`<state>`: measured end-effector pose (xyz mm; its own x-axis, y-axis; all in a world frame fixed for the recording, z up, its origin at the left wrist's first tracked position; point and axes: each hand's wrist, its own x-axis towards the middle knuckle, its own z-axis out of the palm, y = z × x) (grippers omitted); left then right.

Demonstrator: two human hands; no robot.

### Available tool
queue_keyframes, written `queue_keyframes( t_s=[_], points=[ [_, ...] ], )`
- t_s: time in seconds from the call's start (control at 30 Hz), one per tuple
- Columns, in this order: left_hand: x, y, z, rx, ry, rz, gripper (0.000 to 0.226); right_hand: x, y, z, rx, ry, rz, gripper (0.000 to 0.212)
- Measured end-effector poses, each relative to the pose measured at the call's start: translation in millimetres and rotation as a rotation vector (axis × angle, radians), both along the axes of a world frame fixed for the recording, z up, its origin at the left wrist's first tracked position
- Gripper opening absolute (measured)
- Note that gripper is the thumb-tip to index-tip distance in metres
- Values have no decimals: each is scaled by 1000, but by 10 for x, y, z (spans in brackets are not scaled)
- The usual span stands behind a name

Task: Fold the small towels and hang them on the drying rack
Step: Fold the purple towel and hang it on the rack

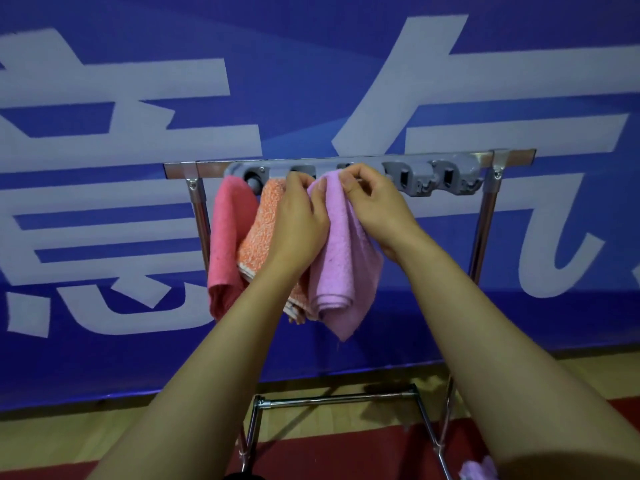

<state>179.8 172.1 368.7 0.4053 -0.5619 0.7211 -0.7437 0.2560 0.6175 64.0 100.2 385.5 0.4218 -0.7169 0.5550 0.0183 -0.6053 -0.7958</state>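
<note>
A metal drying rack carries a grey clip bar along its top rail. From the bar's left part hang a pink towel and an orange towel. A folded lilac towel hangs beside them, its top corner at the bar. My left hand pinches that corner from the left, thumb on the cloth. My right hand pinches the same top edge from the right, fingertips at the bar. The clip behind my fingers is hidden.
A blue banner with large white characters stands right behind the rack. The rack's lower crossbar and legs rest on a wood and red floor. Another lilac cloth lies at the bottom right edge. Two clips on the bar's right hold nothing.
</note>
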Motion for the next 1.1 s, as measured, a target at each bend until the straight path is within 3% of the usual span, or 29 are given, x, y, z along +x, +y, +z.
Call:
queue_keyframes(
  t_s=[0.2,0.43,0.53,0.6,0.87,1.0,1.1],
  points=[
    [9,-317,168,-46,127,29,15,397,-182,87,272,-90,27,29],
    [81,-537,110,59,285,109,27,511,-270,27,270,-53,-120,31],
    [107,-565,61,51,339,98,17,547,-282,-13,278,-64,-150,28],
    [116,-535,32,46,341,72,7,528,-257,-32,306,-73,-127,29],
    [179,-405,-70,27,312,-22,11,444,-156,-340,411,-160,-10,35],
    [0,-208,-148,97,397,-124,32,385,-104,-513,333,-241,112,16],
    [-79,-169,-243,107,391,-192,41,387,-72,-556,345,-336,193,20]
  ],
)
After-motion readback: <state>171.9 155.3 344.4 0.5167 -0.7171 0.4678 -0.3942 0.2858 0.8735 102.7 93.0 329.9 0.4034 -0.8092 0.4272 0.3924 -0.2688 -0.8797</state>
